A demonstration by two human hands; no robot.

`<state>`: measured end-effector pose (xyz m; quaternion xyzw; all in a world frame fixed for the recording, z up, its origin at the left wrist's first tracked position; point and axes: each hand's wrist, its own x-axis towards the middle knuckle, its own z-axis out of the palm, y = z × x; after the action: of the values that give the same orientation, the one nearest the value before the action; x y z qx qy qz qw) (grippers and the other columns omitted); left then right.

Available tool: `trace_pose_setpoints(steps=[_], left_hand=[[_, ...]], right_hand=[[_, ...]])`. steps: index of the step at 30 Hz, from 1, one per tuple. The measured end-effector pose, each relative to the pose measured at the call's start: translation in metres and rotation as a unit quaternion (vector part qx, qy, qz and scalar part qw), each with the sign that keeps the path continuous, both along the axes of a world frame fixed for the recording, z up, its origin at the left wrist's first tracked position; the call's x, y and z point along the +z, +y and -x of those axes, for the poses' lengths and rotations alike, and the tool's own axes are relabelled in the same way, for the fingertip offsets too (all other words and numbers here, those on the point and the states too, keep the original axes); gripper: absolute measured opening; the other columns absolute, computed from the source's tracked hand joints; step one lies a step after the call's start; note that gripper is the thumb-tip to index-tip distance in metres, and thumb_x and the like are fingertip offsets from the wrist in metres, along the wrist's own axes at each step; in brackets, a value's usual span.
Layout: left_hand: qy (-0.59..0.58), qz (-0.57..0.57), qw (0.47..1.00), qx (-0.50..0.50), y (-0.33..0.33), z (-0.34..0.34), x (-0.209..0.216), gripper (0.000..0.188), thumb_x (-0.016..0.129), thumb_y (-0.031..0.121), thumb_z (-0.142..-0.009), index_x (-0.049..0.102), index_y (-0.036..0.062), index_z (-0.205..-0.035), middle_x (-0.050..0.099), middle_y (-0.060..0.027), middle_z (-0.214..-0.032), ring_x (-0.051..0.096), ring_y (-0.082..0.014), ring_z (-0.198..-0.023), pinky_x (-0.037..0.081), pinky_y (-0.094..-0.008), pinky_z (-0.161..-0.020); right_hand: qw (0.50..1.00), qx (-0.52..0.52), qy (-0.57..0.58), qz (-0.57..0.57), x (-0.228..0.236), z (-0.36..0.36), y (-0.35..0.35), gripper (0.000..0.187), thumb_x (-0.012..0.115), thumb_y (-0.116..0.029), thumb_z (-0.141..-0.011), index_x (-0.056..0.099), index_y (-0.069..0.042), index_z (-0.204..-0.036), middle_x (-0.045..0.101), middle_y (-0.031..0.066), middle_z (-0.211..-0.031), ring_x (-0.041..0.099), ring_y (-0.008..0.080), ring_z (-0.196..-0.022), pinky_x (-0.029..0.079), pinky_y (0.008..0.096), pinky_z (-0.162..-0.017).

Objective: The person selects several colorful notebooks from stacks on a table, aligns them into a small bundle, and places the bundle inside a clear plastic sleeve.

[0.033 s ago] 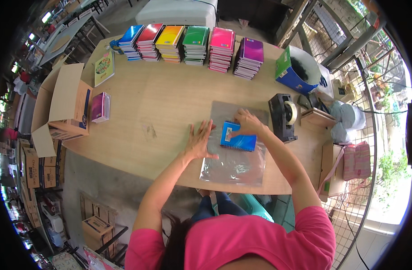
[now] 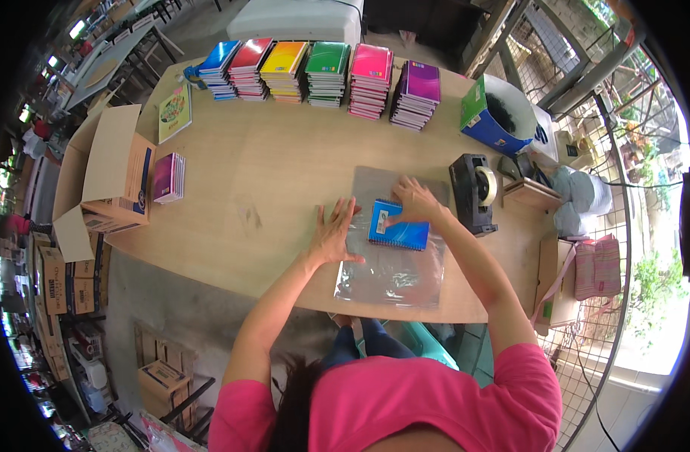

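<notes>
A small blue spiral notebook (image 2: 405, 235) with a white label lies on a stack of clear plastic sheets or sleeves (image 2: 394, 282) near the table's front edge. My right hand (image 2: 418, 203) is closed over the notebook's far edge, thumb on its cover and the other fingers bent just beyond. Flat at the left edge of the plastic rests my left hand (image 2: 333, 235), fingers spread, holding nothing. A black tape dispenser (image 2: 473, 196) with a roll of clear tape stands to the right of the plastic.
Stacks of coloured notebooks (image 2: 327, 74) line the table's far edge. At the left are an open cardboard box (image 2: 117, 169), a small purple notebook stack (image 2: 169, 179) and a yellow-green book (image 2: 175, 113). A blue-green box (image 2: 491, 128) stands at the far right.
</notes>
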<state>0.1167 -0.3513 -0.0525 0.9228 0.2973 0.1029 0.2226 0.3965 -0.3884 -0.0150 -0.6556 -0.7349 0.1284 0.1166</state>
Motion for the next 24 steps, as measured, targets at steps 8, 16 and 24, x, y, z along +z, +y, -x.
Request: trace_pose_setpoints(steps=[8,16,24], left_hand=[[0.015,0.049,0.989,-0.141,-0.079,0.009,0.002,0.033,0.076,0.038,-0.077,0.071,0.0176,-0.102,0.065,0.0019,-0.111,0.06,-0.0231,-0.106,0.049,-0.0404,-0.087],[0.012,0.143,0.989,-0.049,-0.064,-0.015,0.028,0.014,0.061,0.022,-0.091,0.064,0.0117,-0.099,0.072,-0.0052,-0.088,0.069,-0.0297,-0.085,0.054,-0.043,-0.069],[-0.126,-0.007,0.984,-0.122,-0.049,-0.019,0.066,0.033,0.077,0.027,-0.081,0.067,0.0081,-0.106,0.071,-0.0103,-0.101,0.07,-0.0304,-0.087,0.055,-0.0379,-0.074]], right_hand=[[0.956,-0.161,0.234,-0.077,-0.018,0.031,-0.189,0.038,0.087,-0.016,-0.071,0.062,-0.002,-0.097,0.058,0.0154,-0.1,0.062,0.0312,-0.085,0.05,0.0403,-0.072],[0.971,-0.148,0.088,-0.166,0.012,0.079,-0.214,0.031,0.082,-0.023,-0.074,0.068,-0.009,-0.097,0.063,0.0102,-0.104,0.063,0.0308,-0.083,0.049,0.0458,-0.079],[0.935,-0.19,0.25,-0.164,0.038,0.01,-0.197,0.011,0.074,-0.011,-0.081,0.074,-0.005,-0.09,0.067,0.0109,-0.078,0.063,0.0263,-0.066,0.052,0.0356,-0.062]])
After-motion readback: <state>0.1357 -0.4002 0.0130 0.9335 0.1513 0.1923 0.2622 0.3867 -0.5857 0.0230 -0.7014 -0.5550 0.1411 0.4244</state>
